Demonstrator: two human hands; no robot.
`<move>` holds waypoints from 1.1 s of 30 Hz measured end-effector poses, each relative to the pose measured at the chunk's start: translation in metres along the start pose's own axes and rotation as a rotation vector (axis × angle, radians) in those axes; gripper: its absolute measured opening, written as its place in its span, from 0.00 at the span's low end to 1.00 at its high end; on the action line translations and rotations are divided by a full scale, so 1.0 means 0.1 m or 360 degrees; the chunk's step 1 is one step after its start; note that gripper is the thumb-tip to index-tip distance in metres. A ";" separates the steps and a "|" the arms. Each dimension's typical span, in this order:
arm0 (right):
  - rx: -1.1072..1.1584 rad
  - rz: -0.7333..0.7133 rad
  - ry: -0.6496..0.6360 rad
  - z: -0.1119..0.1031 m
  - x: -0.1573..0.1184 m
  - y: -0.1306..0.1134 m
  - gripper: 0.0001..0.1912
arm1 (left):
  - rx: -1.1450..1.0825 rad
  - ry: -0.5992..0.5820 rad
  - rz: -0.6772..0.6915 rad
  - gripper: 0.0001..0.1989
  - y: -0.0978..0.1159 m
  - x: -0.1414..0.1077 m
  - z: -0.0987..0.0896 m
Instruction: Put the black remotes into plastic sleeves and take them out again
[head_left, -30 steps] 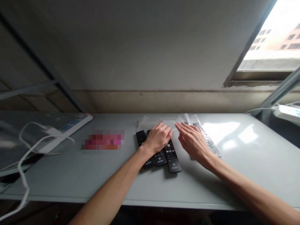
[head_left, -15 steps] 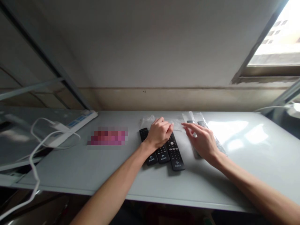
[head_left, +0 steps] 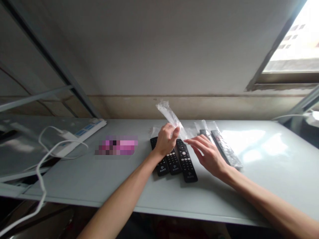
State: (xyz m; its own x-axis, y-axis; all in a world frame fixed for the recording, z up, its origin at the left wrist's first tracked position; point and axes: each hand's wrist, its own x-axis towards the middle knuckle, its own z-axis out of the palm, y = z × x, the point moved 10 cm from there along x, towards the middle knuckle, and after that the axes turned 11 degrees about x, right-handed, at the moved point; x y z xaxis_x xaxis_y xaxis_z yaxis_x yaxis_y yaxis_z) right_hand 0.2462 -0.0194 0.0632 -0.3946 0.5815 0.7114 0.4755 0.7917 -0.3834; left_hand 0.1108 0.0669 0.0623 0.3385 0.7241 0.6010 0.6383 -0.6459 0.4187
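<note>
Here, in the head view, the left hand [head_left: 166, 139] is curled nearly closed, thumb raised, with a clear plastic sleeve [head_left: 169, 114] in its grasp; the sleeve slants up and to the left above the worktop [head_left: 99, 179], its crumpled upper end in front of the wall [head_left: 161, 49]; the right hand [head_left: 209, 151] is partly open, fingers stretched loosely towards the left and thumb apart below them; its fingertips come up to the lower end of the sleeve, though I cannot tell whether they grip it; under and just in front of the left hand lie three black remote controls, fanned side by side, the left remote [head_left: 162, 168], the middle remote [head_left: 173, 166] and the right remote [head_left: 188, 167], their far ends partly covered by the hand except on the right one; beyond the right hand lies a bagged remote [head_left: 223, 149] in clear plastic, with a second bagged one beside it, mostly hidden by the fingers; well to the left are a pixelated pink patch [head_left: 118, 146], a white power strip [head_left: 86, 130] with blue sockets, and a looping white cable [head_left: 42, 189]; daylight from the window [head_left: 289, 49] makes bright patches on the worktop's right side.
</note>
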 end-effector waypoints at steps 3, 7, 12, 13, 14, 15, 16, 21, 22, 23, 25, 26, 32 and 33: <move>0.0087 0.0005 -0.0055 0.04 0.01 -0.03 0.20 | 0.0079 -0.0021 0.0049 0.24 0.05 0.00 0.02; 0.0192 0.0044 -0.0049 0.06 0.00 -0.03 0.17 | 0.0215 -0.0079 0.0356 0.26 0.26 -0.04 0.04; 0.0320 0.0328 0.0105 0.00 -0.07 0.16 0.22 | 0.0591 0.0088 0.0470 0.33 0.29 -0.03 -0.15; 0.0364 0.0369 0.0132 -0.02 -0.08 0.18 0.24 | 0.0659 0.0128 0.0483 0.34 0.28 -0.02 -0.19; 0.0404 0.0406 0.0164 -0.05 -0.09 0.20 0.25 | 0.0719 0.0163 0.0494 0.35 0.27 -0.01 -0.22; 0.0434 0.0450 0.0205 -0.08 -0.10 0.23 0.25 | 0.0772 0.0187 0.0504 0.35 0.26 0.00 -0.24; 0.0454 0.0511 0.0263 -0.11 -0.11 0.27 0.25 | 0.0819 0.0198 0.0504 0.34 0.23 0.01 -0.25; 0.0756 0.0913 0.0531 -0.18 -0.17 0.55 0.24 | 0.0925 0.0154 0.0359 0.36 0.02 0.08 -0.20; 0.0898 0.0961 0.0541 -0.14 -0.18 0.59 0.25 | 0.0927 0.0142 0.0338 0.38 -0.01 0.09 -0.18; 0.1039 0.0997 0.0538 -0.10 -0.17 0.62 0.26 | 0.0930 0.0128 0.0332 0.39 -0.03 0.09 -0.17; 0.1242 0.1045 0.0502 -0.01 -0.17 0.66 0.26 | 0.0938 0.0092 0.0361 0.41 -0.04 0.09 -0.13; 0.1284 0.1058 0.0490 0.02 -0.17 0.68 0.26 | 0.0943 0.0067 0.0391 0.41 -0.03 0.09 -0.10; 0.1106 0.1089 0.0424 0.07 -0.21 0.75 0.22 | 0.0954 -0.0071 0.0495 0.43 0.04 0.07 0.06; 0.1070 0.1092 0.0425 0.07 -0.22 0.76 0.23 | 0.0958 -0.0089 0.0502 0.43 0.05 0.07 0.08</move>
State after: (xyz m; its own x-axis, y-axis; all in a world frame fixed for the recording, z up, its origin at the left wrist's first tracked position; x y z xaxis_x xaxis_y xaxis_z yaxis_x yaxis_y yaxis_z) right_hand 0.2857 0.0294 0.0146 0.0280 0.9571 0.2883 -0.0421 0.2893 -0.9563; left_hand 0.1218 0.0709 0.0634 0.5966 0.5450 0.5891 0.7710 -0.5930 -0.2323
